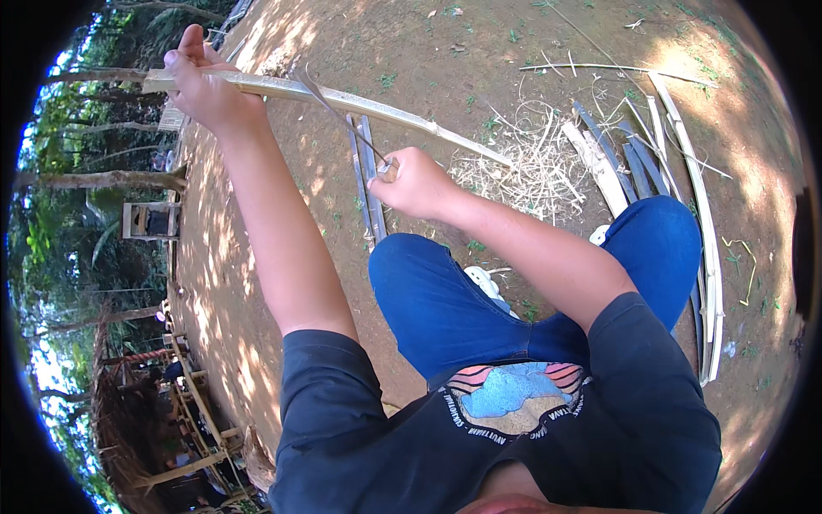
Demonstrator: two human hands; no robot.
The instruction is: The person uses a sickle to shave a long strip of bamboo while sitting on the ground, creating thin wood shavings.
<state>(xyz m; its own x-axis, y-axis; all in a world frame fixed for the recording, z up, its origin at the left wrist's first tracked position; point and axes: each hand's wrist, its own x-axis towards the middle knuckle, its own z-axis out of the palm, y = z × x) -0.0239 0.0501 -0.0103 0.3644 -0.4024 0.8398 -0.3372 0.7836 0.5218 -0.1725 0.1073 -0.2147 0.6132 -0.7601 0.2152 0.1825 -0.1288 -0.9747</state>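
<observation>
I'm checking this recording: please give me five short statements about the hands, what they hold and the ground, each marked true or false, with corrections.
1. The left hand grips the pale strip near one end. True.
2. The right hand holds a knife with a thin, curved blade. True.
3. The right hand is touching the pale strip. False: it is apart from it, around the knife's handle.
4. Curly shavings lie heaped on the ground. True.
5. The person wears white trousers. False: they are blue jeans.
</observation>
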